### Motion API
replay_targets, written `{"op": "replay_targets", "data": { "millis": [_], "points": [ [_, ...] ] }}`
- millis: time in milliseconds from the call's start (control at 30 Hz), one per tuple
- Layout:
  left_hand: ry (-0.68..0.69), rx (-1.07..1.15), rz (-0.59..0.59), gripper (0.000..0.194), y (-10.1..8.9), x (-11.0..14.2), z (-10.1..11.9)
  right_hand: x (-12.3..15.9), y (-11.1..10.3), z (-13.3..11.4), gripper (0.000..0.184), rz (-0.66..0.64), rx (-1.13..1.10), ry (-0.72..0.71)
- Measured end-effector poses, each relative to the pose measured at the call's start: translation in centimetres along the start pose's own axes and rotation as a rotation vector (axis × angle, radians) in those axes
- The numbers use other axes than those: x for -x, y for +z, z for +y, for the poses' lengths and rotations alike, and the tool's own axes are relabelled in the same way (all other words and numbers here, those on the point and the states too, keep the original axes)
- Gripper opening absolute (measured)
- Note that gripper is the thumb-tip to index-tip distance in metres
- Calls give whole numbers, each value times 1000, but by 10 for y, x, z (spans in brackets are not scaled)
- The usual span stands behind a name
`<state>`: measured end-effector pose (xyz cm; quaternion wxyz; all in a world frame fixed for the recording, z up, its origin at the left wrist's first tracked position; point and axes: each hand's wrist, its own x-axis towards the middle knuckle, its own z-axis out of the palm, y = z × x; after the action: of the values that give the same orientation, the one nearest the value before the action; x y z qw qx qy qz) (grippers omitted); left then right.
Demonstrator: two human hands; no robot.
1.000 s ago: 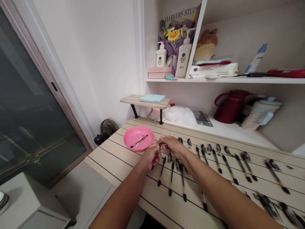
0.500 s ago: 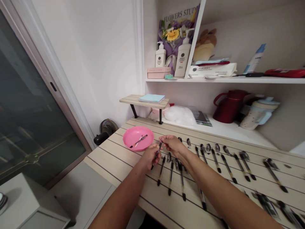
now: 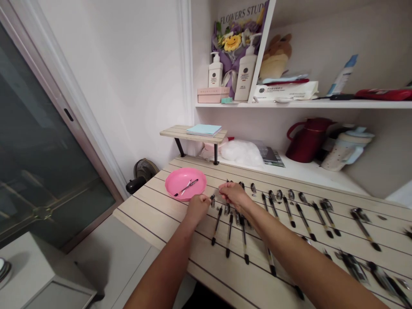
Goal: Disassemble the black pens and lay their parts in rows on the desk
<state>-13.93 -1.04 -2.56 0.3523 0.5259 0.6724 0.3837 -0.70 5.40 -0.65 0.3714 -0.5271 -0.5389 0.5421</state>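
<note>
My left hand is closed beside the right rim of the pink dish; what its fingers hold, if anything, is hidden. My right hand is pinched over the table to the right of it, and anything between its fingertips is too small to name. Between the two hands is a small dark pen cap. One pen and a thin white stick lie in the dish. Below my right hand, several uncapped black pens lie in a row, with loose caps near their upper ends.
More pens and caps spread over the slatted table to the right. A small raised stand carries a blue pad. Behind are a red jug and a speckled cup. A fan stands beyond the left edge.
The pen visible in my left hand before no longer shows there. My hands have moved apart, the left shifting slightly left towards the dish. The view has shifted slightly.
</note>
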Motion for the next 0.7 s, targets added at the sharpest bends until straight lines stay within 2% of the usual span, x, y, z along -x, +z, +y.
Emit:
{"op": "replay_targets", "data": {
  "millis": [100, 233, 300, 700],
  "points": [
    [9, -157, 61, 16, -4, 5, -3, 4, 4, 7, 6, -15, 142, -10],
    [64, -564, 106, 17, -3, 9, -7, 9, 7, 14, 4, -25, 341, -50],
    [88, -687, 108, 19, -1, 8, -8, 11, 8, 16, 3, -28, 440, -75],
    [100, -810, 111, 24, 6, 5, -10, 5, 13, 15, 10, 3, 868, -215]
  ]
}}
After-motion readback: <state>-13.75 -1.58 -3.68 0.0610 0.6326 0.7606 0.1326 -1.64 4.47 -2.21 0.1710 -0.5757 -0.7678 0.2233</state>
